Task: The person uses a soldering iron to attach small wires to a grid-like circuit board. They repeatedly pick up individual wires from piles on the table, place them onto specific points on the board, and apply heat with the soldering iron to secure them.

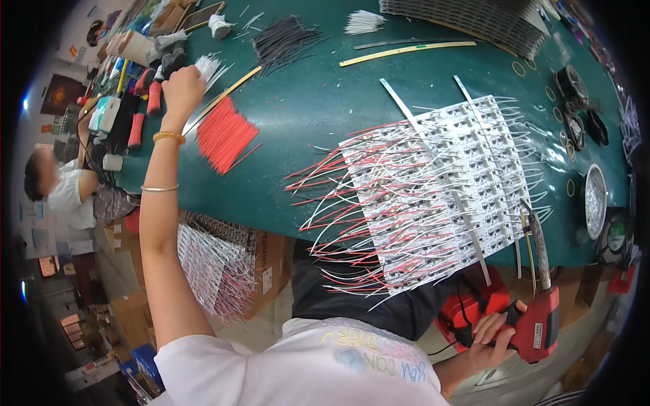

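My left hand reaches to the far left of the table, its fingers curled beside a small pile of white wires. What lies between those fingertips is hidden. My right hand, low at the right, is wrapped round the handle of a red soldering gun whose metal barrel points up past the table edge. Beside its tip lies a white panel of circuit boards with rows of red and white wires sticking out. Two thin metal strips lie across the panel.
Red wires and black wires lie in piles on the green table. Near them are wooden sticks. A metal bowl and tape rolls stand at the right. Another person works at the far left. Wired panels hang below.
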The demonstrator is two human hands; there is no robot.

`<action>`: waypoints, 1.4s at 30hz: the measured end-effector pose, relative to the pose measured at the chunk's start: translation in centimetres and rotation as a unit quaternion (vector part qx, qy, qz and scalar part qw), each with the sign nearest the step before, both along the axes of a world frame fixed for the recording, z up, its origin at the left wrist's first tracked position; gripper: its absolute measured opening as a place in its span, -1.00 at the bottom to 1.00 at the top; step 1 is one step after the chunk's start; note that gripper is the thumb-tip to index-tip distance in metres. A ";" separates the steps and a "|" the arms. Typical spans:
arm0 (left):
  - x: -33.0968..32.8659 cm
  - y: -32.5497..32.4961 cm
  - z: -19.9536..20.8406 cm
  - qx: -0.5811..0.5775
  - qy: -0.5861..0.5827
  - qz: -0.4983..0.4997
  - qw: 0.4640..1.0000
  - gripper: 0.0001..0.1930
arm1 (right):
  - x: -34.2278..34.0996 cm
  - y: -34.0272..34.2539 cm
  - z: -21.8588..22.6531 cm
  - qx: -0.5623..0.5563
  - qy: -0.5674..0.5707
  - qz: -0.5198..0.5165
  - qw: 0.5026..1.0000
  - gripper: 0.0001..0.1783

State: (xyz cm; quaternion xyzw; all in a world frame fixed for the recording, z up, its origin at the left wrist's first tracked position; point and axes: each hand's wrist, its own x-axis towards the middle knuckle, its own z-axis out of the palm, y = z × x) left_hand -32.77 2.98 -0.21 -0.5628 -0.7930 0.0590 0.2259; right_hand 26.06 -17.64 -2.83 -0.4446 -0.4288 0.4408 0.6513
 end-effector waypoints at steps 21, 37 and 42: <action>16.4 -1.5 6.2 0.065 -0.592 -0.192 0.780 -0.91 | 0.7 -1.0 -0.1 0.010 0.005 0.043 0.999 -0.45; 38.2 -7.1 1.6 -0.132 -0.430 -0.528 0.721 -0.85 | 1.3 -4.8 1.5 -0.088 -0.010 -0.023 0.996 -0.14; 38.0 -6.8 1.5 -0.171 -0.465 -0.493 0.715 -0.85 | 2.2 -5.1 0.9 -0.128 -0.023 0.036 0.991 -0.13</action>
